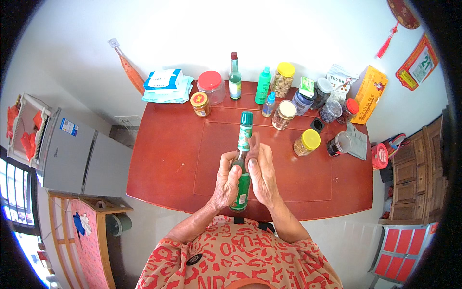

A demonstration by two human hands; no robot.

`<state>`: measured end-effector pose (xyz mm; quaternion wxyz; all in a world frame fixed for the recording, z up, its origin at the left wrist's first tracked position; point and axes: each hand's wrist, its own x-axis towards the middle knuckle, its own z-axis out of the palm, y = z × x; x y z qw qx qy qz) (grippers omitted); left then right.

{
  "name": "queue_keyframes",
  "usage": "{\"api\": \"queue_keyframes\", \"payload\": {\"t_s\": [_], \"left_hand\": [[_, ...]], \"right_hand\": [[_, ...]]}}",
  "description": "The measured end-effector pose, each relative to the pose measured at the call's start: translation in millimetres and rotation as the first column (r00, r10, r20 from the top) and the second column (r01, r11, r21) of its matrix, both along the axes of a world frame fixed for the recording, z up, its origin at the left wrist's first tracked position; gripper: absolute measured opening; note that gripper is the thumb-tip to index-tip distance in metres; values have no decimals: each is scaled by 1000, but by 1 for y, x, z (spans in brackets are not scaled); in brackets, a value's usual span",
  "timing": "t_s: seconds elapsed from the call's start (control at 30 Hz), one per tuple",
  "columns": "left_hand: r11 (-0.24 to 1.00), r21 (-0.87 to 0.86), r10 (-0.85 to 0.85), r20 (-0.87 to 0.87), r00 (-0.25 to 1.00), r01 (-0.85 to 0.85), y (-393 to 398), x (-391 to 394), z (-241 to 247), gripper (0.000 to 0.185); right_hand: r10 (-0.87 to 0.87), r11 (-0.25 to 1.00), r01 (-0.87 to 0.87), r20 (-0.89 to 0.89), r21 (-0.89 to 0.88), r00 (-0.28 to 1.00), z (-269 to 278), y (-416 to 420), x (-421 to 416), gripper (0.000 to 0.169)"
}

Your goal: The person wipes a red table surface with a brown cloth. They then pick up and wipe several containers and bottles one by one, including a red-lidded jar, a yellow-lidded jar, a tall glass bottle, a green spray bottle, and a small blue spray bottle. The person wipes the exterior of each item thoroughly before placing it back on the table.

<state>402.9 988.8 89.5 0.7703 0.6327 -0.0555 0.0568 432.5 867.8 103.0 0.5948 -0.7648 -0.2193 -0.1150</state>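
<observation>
A dark glass sauce bottle (pixel 243 184) with a green label and a green cap stands or is held upright near the table's front edge, its base close to my body. My left hand (pixel 228 178) grips it around the middle from the left, thumb on the front. On the other side, my right hand (pixel 264 173) pinches a small reddish-brown cloth (pixel 254 148) against the bottle's shoulder and neck. The cloth is slightly blurred, and most of it is hidden by my fingers. Whether the bottle's base touches the red wooden table (pixel 166 144) I cannot tell.
Along the back stand a red-lidded jar (pixel 211 86), a second glass bottle (pixel 234 81), a green plastic bottle (pixel 263 86) and several food jars. A yellow-lidded jar (pixel 306 142) sits right of my hands. Tissue packs (pixel 168 85) lie back left; a yellow box (pixel 370 94) leans back right.
</observation>
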Motion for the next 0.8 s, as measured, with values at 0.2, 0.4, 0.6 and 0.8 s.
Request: {"api": "queue_keyframes", "payload": {"t_s": [0.2,0.4,0.6,0.8], "left_hand": [[996,-47,-71,-24,997,70,-3,-8,2,34],[979,-117,-180,-94,979,169,-4,-13,3,36],[978,-187,-118,-108,987,97,-11,-12,-1,34],[994,-72,-83,-81,993,77,-15,-13,-1,45]], "right_hand": [[68,959,11,-264,285,962,4,-3,-28,37],[311,825,-110,-284,554,907,3,-11,4,44],[196,946,-129,-207,297,959,-5,-15,-10,46],[-96,948,119,-91,295,991,-17,-10,-43,33]]}}
